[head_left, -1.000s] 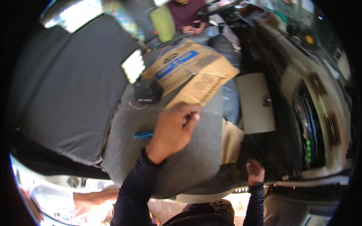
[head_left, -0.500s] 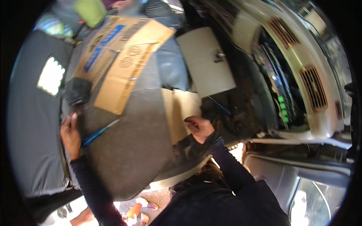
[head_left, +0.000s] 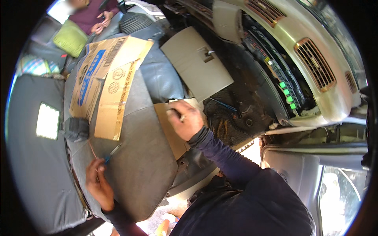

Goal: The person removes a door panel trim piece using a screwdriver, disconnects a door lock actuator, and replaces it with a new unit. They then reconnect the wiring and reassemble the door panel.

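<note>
**On the car seat: one hand on a screwdriver, one on a cardboard strip**

On the grey seat (head_left: 138, 165), the left hand (head_left: 98, 183) lies low at the cushion's left edge, fingers curled about the handle end of a blue screwdriver (head_left: 111, 154) whose shaft points up and right across the fabric. A thin reddish wire (head_left: 92, 149) runs just beside the fingertips. The right hand (head_left: 185, 120) is further up, at the seat's front edge, fingers bent and pressed together on the top of a brown cardboard strip (head_left: 169, 129) that lies flat on the cushion; something small and pale shows between the fingertips, too small to tell what. A dark sleeve (head_left: 224, 157) runs back from that hand to the body at the lower edge.

Left of the strip a flattened carton (head_left: 110, 78) with blue print lies over the seat, its lower flap near the screwdriver. A black box (head_left: 76, 129) sits just beside the carton's lower left corner. Beyond the right hand, a grey glovebox lid (head_left: 195, 67) hangs open over the dark footwell (head_left: 236, 114), where loose wires lie. Above it runs the beige dashboard (head_left: 315, 74), with vents and an open fuse panel (head_left: 283, 84) showing green pieces. At top left, another person in a maroon top (head_left: 92, 17) sits behind a green cushion (head_left: 71, 37).
</note>
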Motion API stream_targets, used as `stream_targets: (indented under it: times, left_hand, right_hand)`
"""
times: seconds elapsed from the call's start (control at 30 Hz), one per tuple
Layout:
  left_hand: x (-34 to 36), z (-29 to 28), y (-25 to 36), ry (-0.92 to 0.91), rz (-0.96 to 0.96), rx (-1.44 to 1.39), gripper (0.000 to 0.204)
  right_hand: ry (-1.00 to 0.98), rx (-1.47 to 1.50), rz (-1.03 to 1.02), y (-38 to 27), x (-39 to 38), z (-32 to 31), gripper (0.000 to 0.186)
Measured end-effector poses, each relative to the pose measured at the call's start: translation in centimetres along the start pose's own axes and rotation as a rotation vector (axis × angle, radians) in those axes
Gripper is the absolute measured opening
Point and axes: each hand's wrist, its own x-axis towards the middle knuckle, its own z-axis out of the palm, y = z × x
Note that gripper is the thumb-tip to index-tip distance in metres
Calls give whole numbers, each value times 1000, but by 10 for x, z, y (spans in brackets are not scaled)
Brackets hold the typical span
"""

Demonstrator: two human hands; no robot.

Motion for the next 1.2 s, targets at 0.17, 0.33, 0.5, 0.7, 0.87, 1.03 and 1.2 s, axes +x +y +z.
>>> stream_targets:
  times: [0.17,0.33,0.5,0.7,0.87,1.03,1.2]
  left_hand:
    - [-8,16,35,-134,143,-46,22]
    - [4,42,90,-236,148,-311,38]
    - [-4,71,134,-372,146,-446,27]
    - [-1,80,136,-369,78,-449,16]
    - [4,94,154,-372,104,-459,19]
    - [5,103,166,-456,185,-439,19]
    - [-1,103,165,-465,226,-404,18]
  right_hand:
    - [-59,-602,834,116,-115,-69,56]
    - [-502,-813,1157,185,-168,-77,99]
    - [-694,-903,1164,241,-161,-87,109]
    - [-63,123,1170,187,-181,-146,41]
    - [-257,207,935,-8,-161,-147,32]
    - [-293,-17,513,-109,-110,-133,34]
    - [-280,-117,447,-125,-102,-135,36]
